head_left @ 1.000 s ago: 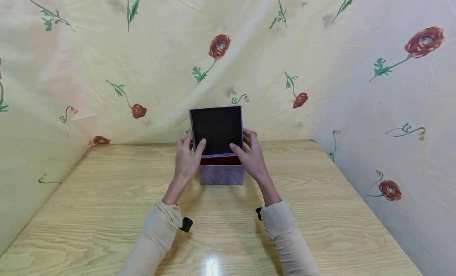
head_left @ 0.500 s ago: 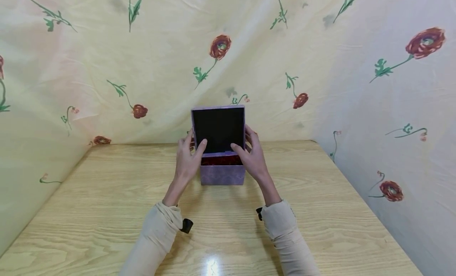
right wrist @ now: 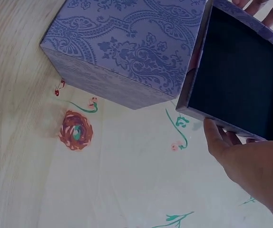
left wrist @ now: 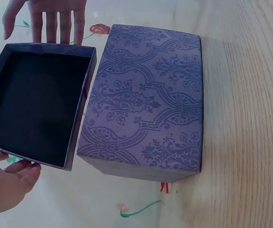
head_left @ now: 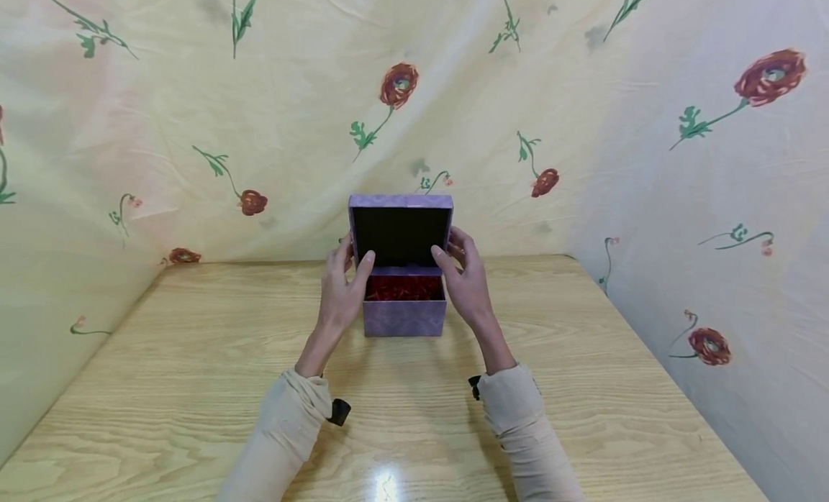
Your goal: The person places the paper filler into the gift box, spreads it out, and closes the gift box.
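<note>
A purple patterned box (head_left: 403, 318) stands on the table, with dark red filling (head_left: 403, 288) visible in its opening. Its lid (head_left: 401, 236) is raised at the back, the black inside turned towards me. My left hand (head_left: 340, 290) grips the lid's left side, thumb in front and fingers partly hidden behind. On the other side, my right hand (head_left: 469, 283) holds the lid's edge, its thumb near the lower right corner. Both wrist views show the lid (left wrist: 36, 104) beside the box's embossed front (right wrist: 127, 47). Whether a hinge joins lid and box cannot be seen.
The wood-grain table (head_left: 227, 387) spreads around the box. Behind it and along both sides hangs a pale cloth (head_left: 311, 92) printed with red flowers. Black straps (head_left: 340, 412) show at the wrists, below rolled beige sleeves (head_left: 285, 416).
The lid's top edge has tilted forward towards me, and more red filling shows. My right hand has shifted slightly right, its thumb nearer the lid's edge. The left hand has barely moved.
</note>
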`<state>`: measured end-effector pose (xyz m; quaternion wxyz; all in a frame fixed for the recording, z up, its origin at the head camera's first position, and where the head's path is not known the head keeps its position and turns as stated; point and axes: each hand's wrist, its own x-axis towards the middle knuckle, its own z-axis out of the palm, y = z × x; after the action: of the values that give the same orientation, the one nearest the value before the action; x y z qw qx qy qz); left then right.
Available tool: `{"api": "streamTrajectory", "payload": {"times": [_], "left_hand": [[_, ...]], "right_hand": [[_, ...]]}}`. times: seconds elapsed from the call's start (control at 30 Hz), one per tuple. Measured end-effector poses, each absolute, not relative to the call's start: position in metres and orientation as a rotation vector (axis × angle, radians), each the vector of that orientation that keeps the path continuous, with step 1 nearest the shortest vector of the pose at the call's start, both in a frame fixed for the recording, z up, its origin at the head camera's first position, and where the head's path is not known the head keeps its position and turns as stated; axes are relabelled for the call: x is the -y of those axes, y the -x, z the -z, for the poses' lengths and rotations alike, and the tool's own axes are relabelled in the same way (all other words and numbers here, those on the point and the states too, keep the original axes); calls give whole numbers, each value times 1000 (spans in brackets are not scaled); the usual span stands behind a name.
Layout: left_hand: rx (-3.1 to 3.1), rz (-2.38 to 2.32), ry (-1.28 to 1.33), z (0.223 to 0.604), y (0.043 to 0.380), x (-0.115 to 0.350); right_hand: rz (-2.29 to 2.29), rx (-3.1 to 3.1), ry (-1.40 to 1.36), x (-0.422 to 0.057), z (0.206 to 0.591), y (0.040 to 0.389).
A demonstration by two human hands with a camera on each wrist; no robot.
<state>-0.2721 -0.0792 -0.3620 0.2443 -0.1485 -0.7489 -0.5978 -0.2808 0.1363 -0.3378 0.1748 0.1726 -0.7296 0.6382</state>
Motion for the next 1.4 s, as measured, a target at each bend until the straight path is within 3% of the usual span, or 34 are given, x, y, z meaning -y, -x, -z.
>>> {"api": "streamTrajectory", "payload": {"times": [0.9,1.4], "left_hand": [[1871,1754,510,371,276,77],[2006,1771,502,369,277,85]], "right_hand": [[-1890,1938,-314,-128,335,278],[-1900,1999,-496,-139,344,278]]}}
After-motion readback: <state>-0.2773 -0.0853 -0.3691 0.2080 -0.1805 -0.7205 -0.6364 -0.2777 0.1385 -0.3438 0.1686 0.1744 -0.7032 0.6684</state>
